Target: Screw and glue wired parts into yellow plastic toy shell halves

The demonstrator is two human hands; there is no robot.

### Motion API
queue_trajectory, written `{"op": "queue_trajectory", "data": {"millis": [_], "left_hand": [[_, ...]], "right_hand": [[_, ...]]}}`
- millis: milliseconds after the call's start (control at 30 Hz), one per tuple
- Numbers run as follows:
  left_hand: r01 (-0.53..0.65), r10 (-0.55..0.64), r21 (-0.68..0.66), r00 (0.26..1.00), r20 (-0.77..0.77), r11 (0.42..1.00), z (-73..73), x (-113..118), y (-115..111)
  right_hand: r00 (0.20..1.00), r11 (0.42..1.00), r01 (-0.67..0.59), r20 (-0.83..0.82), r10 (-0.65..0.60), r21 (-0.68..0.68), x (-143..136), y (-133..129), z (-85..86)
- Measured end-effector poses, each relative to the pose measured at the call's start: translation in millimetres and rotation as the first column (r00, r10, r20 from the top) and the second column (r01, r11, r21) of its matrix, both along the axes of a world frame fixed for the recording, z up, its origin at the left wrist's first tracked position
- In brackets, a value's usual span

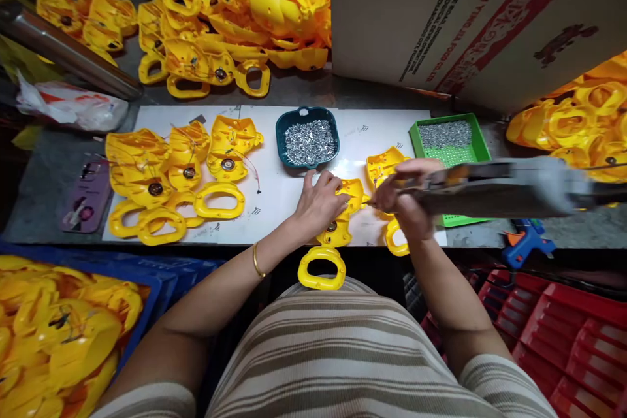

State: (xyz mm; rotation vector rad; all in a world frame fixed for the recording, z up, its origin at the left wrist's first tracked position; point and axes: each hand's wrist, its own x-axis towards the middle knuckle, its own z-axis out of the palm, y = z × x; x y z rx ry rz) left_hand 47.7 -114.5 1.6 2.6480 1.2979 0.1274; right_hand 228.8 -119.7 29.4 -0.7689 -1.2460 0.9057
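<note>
The left hand [321,204] holds the shell [345,219]; the right hand [416,212] grips the driver [490,192]. Skidding left, it could jab the left hand.

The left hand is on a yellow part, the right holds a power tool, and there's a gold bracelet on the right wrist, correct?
Not quite: the head view shows the gold bracelet on the left wrist. The left hand is on a yellow part, and the right hand holds a power tool.
</note>
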Motion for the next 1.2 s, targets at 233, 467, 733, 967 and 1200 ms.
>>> {"op": "queue_trajectory", "data": {"millis": [233,467,733,967,1200], "left_hand": [[0.002,-0.011,0.051,0.983,0.181,0.999,15.3,-7,13],[-0.026,0.026,-0.009,1.000,0.006,1.000,24.2,54,33],[-0.049,0.008,-0.142,0.962,-0.273,0.989,26.0,81,55],[-0.083,0.040,-0.193,0.975,-0.217,0.978,25.8,84,63],[-0.126,0.100,-0.188,0.985,-0.140,0.974,29.3,84,59]], "right_hand": [[0.943,0.951,0.300,-0.170,-0.285,0.070,65,-5,18.5],[0.926,0.937,0.346,-0.177,-0.332,0.048,72,-11,4.9],[0.922,0.923,0.373,-0.154,-0.356,0.098,78,-11,3.7],[0.921,0.924,0.369,-0.173,-0.349,0.102,85,-14,-1.5],[0.922,0.924,0.369,-0.169,-0.349,0.103,85,-15,-2.2]]}}
